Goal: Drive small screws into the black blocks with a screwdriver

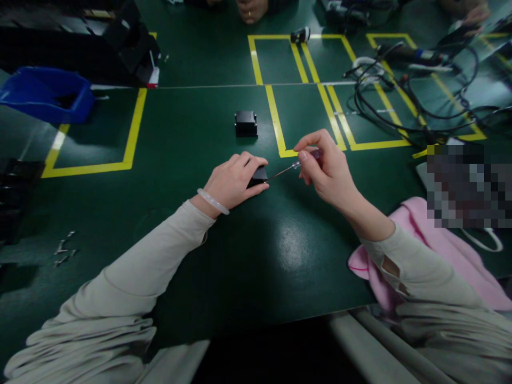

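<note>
My left hand (236, 178) is closed over a small black box-like part (259, 175) on the green table, thumb on its near side and fingers over the top. Much of that part is hidden under the hand. In my right hand (323, 162) is a screwdriver (295, 166) with a clear handle, pinched between thumb and fingers. Its thin shaft slants down to the left, and the tip meets the right end of the black part near a small bright spot. A second black box-like part (246, 124) with screws at its sides stands farther back, apart from both hands.
Loose screws (62, 249) lie at the left. A blue bin (48, 96) and black racks (132, 42) stand at the back left. Coiled black cables (368, 106) and a pink cloth (432, 240) are on the right. Another person's hand (252, 9) rests across the table.
</note>
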Available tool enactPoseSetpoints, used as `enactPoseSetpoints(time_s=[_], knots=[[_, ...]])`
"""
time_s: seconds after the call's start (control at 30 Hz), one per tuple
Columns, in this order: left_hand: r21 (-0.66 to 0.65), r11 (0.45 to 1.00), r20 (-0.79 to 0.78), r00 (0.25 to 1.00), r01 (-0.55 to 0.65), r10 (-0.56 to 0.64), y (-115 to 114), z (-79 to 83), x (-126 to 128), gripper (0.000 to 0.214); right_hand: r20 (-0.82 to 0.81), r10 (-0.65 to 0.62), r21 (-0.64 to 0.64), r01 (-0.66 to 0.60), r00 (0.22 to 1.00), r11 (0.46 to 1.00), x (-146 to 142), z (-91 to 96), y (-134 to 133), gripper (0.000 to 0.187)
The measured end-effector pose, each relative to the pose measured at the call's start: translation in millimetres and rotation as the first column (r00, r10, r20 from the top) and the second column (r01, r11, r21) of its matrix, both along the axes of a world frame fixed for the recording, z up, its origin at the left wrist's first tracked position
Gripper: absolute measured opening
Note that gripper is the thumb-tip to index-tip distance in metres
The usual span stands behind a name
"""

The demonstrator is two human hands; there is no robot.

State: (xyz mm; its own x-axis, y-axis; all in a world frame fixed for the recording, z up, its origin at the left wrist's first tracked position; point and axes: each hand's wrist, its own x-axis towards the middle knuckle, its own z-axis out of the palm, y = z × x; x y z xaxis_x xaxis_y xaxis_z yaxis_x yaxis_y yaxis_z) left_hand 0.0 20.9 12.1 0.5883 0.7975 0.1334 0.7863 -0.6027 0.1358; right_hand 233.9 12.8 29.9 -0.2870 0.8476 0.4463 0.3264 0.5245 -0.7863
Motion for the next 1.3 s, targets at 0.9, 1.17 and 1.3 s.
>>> enactPoseSetpoints(time_s=[0.9,1.17,1.3], knots=[[0.009,1.0,-0.004,1.0,0.002,-0.002,0.3,-1.7,-0.7,0.048,0.016,0.013,-0.019,-0.012,1.0,1.0,0.9,2.7,0.5,0.024],[0.002,1.0,-0.008,1.0,0.0,0.0,-0.1,-0.5,-0.6,0.048,0.036,-0.002,-0.013,0.002,0.999,1.0,0.4,3.3,-0.4,0.028],[0.005,1.0,-0.005,1.0,0.0,0.0,-0.5,0.0,-0.6,0.047,0.03,0.008,-0.012,-0.008,1.0,1.0,0.7,3.7,-0.4,0.025]])
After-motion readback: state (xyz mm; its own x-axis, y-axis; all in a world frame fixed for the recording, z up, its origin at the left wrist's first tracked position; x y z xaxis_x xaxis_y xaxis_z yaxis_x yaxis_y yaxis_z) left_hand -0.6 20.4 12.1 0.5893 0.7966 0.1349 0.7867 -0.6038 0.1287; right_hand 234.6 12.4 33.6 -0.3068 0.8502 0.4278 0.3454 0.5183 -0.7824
